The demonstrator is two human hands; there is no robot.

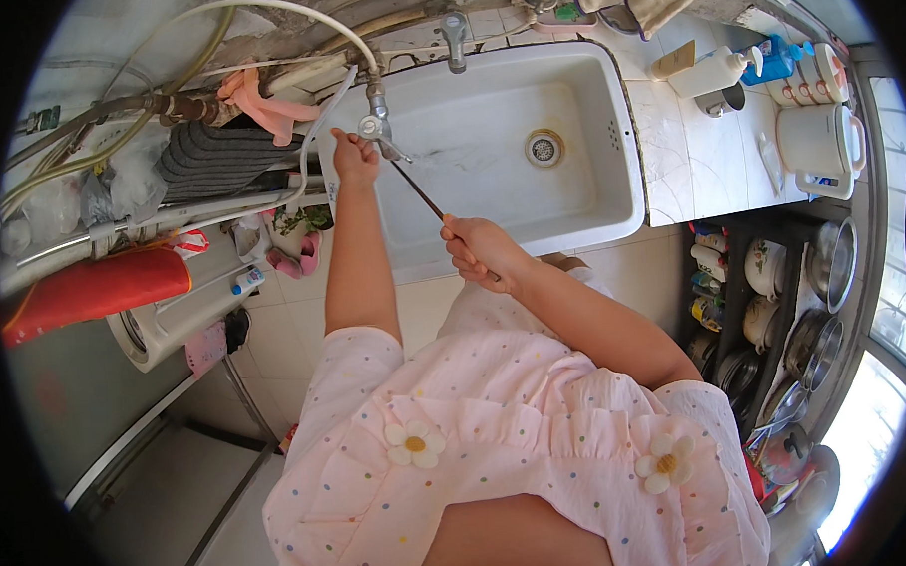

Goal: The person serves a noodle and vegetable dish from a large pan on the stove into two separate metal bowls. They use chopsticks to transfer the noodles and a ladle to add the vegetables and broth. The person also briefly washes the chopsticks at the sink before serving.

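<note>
My right hand [480,253] grips a thin dark brown stick [418,191] above the near left part of a white ceramic sink [488,229]. The stick slants up and left, its far tip just below the spout of a metal tap [376,125]. Beside that tap, over the sink's left rim, is my left hand [356,159] with its fingers curled; whether it holds or touches anything cannot be made out. A round drain strainer [545,149] sits in the right part of the basin. Faint wet-looking streaks mark the sink floor near the tap.
A second tap [455,40] stands at the back rim. White bottle [715,72], metal cup [722,101] and white lidded container [819,150] crowd the right counter. Below, a dark rack [786,271] carries bowls. A pale hose [327,111] and pink glove [263,106] lie left.
</note>
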